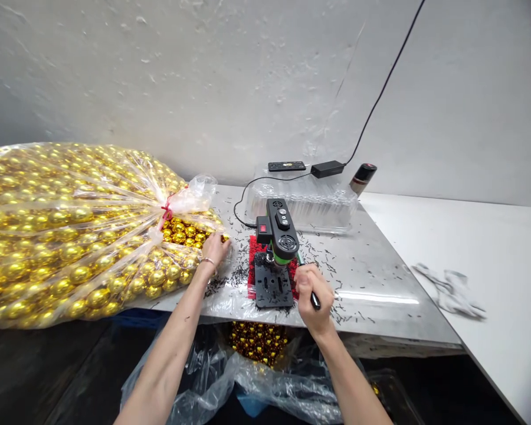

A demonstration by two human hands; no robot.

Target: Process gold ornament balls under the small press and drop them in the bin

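Observation:
My left hand [215, 249] is at the near right edge of a pile of shiny gold balls [183, 231], beside a big tied clear bag [101, 230] full of them. Its fingers are curled, and a bit of a gold ball [225, 238] shows between them. My right hand [314, 295] is closed around the black-tipped lever handle [315, 301] of a small black and green press machine [282, 231]. Under the machine's head lies a black slotted base plate [273, 283], with a red mat [252, 265] beneath it.
Small black scraps [327, 260] litter the metal tabletop [371, 283]. Behind the machine are a clear plastic tray [303, 203], a power adapter [327, 169], a phone-like black slab [287, 166] and a spray can [363, 177]. More gold balls [259, 342] sit in an open bag below the table's edge. White gloves [451, 289] lie right.

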